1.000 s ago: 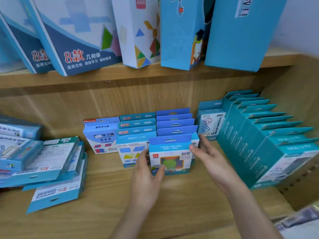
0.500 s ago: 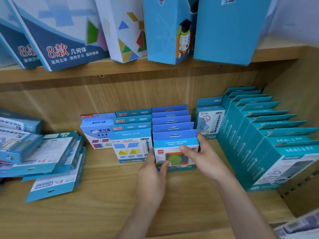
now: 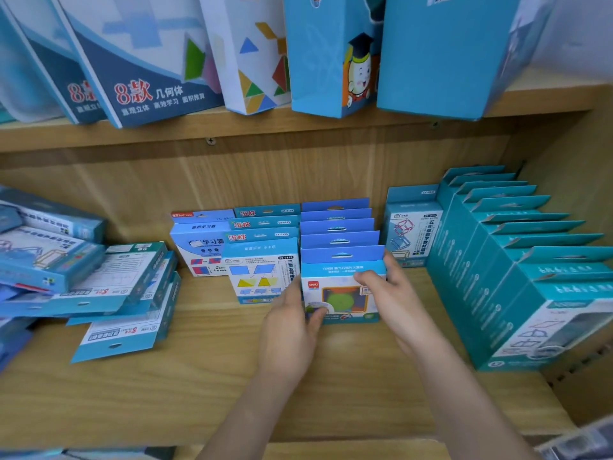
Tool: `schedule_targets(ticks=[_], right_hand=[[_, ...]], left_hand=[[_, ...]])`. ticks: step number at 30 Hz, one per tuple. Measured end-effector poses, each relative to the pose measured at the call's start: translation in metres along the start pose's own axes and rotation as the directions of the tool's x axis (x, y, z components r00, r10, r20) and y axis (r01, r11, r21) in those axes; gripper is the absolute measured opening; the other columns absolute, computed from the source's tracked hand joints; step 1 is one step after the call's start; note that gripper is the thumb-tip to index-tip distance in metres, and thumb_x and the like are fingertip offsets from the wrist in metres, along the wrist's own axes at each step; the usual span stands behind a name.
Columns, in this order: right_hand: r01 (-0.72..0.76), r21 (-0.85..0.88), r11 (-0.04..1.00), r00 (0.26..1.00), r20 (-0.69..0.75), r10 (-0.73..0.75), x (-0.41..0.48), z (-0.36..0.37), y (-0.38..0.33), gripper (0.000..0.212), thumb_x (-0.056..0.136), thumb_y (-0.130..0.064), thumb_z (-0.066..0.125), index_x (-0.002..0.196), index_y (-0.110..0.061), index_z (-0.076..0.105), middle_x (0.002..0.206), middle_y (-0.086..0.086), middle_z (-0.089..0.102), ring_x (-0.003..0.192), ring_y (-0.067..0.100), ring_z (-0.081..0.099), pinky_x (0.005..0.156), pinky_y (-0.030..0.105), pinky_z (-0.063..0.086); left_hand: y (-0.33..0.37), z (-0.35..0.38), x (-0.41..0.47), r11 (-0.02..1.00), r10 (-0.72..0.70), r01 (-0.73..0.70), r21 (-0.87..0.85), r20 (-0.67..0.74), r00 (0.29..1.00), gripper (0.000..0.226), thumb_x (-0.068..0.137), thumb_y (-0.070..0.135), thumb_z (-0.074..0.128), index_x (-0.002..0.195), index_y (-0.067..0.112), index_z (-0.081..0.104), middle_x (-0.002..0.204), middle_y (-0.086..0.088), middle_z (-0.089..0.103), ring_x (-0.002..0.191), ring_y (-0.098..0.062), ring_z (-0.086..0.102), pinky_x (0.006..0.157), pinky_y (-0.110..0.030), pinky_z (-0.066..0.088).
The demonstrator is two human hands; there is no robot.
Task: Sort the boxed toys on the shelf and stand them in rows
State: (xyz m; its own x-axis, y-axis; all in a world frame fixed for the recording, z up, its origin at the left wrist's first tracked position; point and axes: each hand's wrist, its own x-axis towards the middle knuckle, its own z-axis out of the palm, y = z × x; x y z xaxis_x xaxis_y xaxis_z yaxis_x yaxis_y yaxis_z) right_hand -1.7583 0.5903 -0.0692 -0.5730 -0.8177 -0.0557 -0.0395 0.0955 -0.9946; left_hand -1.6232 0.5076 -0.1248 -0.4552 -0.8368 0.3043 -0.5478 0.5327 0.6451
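Note:
A small blue toy box with a green circle on its front (image 3: 341,295) stands upright at the head of a middle row of matching blue boxes (image 3: 336,227) on the wooden shelf (image 3: 199,386). My left hand (image 3: 292,330) grips its left edge, thumb on the front. My right hand (image 3: 394,293) holds its right edge, fingers across the upper front. Left of it stand a row of boxes with shape pictures (image 3: 260,270) and a blue-white box (image 3: 200,247). A long row of teal boxes (image 3: 517,270) fills the right side.
A loose pile of flat blue boxes (image 3: 109,293) lies on the shelf's left part. One box with cube drawings (image 3: 413,230) stands between the middle row and the teal row. Large boxes (image 3: 159,61) lean on the upper shelf. The shelf's side wall (image 3: 570,200) is at right.
Both hands slid the green-circle box back and slightly right until it stands flush against the row behind it. My right hand moved from behind the box onto its front.

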Motion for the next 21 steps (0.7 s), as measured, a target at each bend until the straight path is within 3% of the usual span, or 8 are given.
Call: schedule_targets(ticks=[4,8,11,14,17,21], right_hand=[[0.012,-0.05,0.999,0.997,-0.074,-0.015,0.003,0.004,0.0,0.044,0.086,-0.003,0.055,0.126,-0.02,0.047,0.092,-0.009,0.071,0.072,0.004,0.069,0.06,0.021,0.053],[0.039,-0.186,0.982,0.991,-0.115,-0.061,0.006,0.009,-0.004,0.046,0.081,-0.013,0.057,0.116,-0.041,0.046,0.095,-0.019,0.068,0.084,0.014,0.069,0.078,0.041,0.056],[0.048,-0.264,0.963,0.984,-0.156,-0.092,0.002,0.014,-0.008,0.057,0.076,-0.027,0.058,0.127,-0.04,0.037,0.102,-0.021,0.065,0.091,0.021,0.068,0.081,0.045,0.055],[0.139,-0.308,0.941,0.964,-0.174,-0.199,-0.004,0.018,-0.012,0.082,0.069,-0.037,0.06,0.137,-0.047,0.016,0.134,-0.013,0.05,0.108,0.025,0.062,0.084,0.048,0.054],[0.238,-0.4,0.885,0.947,-0.108,-0.303,-0.006,0.02,-0.015,0.085,0.074,-0.03,0.069,0.14,-0.046,0.017,0.145,-0.011,0.036,0.114,0.029,0.058,0.087,0.05,0.053],[0.187,-0.462,0.867,0.96,-0.102,-0.261,-0.002,0.015,-0.013,0.077,0.079,-0.031,0.072,0.143,-0.035,0.029,0.146,-0.009,0.032,0.112,0.018,0.055,0.086,0.041,0.053]], left_hand=[[-0.007,-0.019,-0.006,0.998,0.065,-0.067,-0.008,-0.159,0.985,0.073,0.074,0.026,0.079,0.136,0.015,0.043,0.125,-0.004,0.049,0.117,-0.018,0.044,0.099,-0.027,0.037],[-0.026,-0.047,0.003,0.998,-0.032,0.013,-0.064,-0.301,0.953,0.09,0.07,0.014,0.082,0.143,0.01,0.031,0.14,-0.009,0.041,0.131,-0.021,0.035,0.106,-0.023,0.023],[-0.037,-0.062,0.022,0.946,-0.214,0.151,-0.287,-0.205,0.955,0.097,0.073,0.013,0.081,0.148,0.014,0.02,0.141,0.006,0.038,0.132,-0.01,0.034,0.105,-0.02,0.026],[-0.041,-0.07,0.04,0.783,-0.33,0.286,-0.552,0.019,0.944,0.082,0.078,0.007,0.076,0.143,0.018,0.028,0.133,0.007,0.053,0.118,-0.004,0.053,0.089,-0.018,0.047],[-0.043,-0.065,0.049,0.789,-0.31,0.297,-0.538,0.069,0.948,0.068,0.078,0.002,0.074,0.135,0.012,0.039,0.117,0.003,0.067,0.095,0.003,0.065,0.084,-0.022,0.054],[-0.044,-0.057,0.051,0.79,-0.326,0.294,-0.539,0.037,0.945,0.071,0.076,0.003,0.076,0.135,0.013,0.038,0.113,0.006,0.068,0.095,0.0,0.066,0.093,-0.038,0.052]])
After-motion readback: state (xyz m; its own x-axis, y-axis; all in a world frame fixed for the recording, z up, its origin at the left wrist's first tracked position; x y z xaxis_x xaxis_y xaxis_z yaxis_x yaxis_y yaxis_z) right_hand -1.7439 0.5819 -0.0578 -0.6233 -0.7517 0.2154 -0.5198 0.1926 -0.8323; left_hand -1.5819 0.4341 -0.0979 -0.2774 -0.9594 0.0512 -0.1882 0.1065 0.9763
